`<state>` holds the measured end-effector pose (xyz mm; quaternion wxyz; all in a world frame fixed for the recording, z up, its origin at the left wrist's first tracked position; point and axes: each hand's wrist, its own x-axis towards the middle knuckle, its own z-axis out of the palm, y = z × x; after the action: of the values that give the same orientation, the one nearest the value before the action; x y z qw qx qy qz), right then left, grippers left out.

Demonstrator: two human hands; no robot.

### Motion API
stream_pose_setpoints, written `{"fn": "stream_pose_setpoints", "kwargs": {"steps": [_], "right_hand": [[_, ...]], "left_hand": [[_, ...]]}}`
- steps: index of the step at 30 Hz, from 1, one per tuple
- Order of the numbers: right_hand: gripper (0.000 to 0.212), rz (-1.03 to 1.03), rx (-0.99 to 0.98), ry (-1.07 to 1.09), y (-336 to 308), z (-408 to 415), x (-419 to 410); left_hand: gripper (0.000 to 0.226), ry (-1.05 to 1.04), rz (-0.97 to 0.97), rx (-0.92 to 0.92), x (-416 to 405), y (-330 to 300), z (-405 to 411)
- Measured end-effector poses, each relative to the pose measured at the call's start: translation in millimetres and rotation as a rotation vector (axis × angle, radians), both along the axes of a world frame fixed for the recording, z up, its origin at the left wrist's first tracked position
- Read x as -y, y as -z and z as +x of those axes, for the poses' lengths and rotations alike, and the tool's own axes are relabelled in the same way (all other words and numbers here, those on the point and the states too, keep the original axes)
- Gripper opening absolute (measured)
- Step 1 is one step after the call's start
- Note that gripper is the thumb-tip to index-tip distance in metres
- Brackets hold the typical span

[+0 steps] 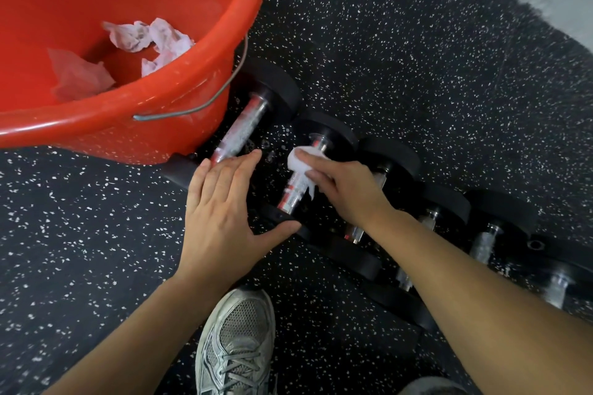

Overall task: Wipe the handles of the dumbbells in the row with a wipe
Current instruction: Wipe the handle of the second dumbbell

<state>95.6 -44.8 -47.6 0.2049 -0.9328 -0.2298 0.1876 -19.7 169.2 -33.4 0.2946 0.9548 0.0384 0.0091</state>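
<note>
Dumbbell handle [296, 184], second in the row, runs lower left to upper right at frame centre under the right hand [345, 189], whose grip presses the wipe [301, 162] on it, nearer than the left hand [221, 212], flat and spread wide.

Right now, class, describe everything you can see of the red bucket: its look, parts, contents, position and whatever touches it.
The red bucket looks like glossy plastic, with a thick rolled rim and a thin grey wire handle hanging down its side. It stands upright on the speckled black floor, upper left, cut off by the frame. Inside lie several crumpled white wipes. The leftmost dumbbell lies close against its base; whether they touch is unclear. Neither hand touches it.
</note>
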Motion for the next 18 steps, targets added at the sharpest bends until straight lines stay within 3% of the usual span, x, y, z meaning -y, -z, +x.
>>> {"fn": "stream_pose_setpoints", "kwargs": {"steps": [3,6,8,11,18], "right_hand": [[0.042,0.001,-0.113,-0.173,-5,-13,-4],[0.044,-0.107,0.058,-0.334,-9,-15,-7],[0.042,-0.142,0.255,-0.313,-12,-14,-7],[0.036,-0.096,0.399,-0.193,-12,-12,1],[0.038,0.050,0.375,-0.231,7,-27,21]], "left_hand": [[0.106,0.000,0.003,0.001,0,0,0],[0.106,-0.001,0.007,0.006,1,0,0],[0.106,-0.004,0.010,0.008,0,0,0],[0.106,0.001,0.009,0.008,0,0,0],[0.106,0.006,0.013,0.006,0,0,0]]}}
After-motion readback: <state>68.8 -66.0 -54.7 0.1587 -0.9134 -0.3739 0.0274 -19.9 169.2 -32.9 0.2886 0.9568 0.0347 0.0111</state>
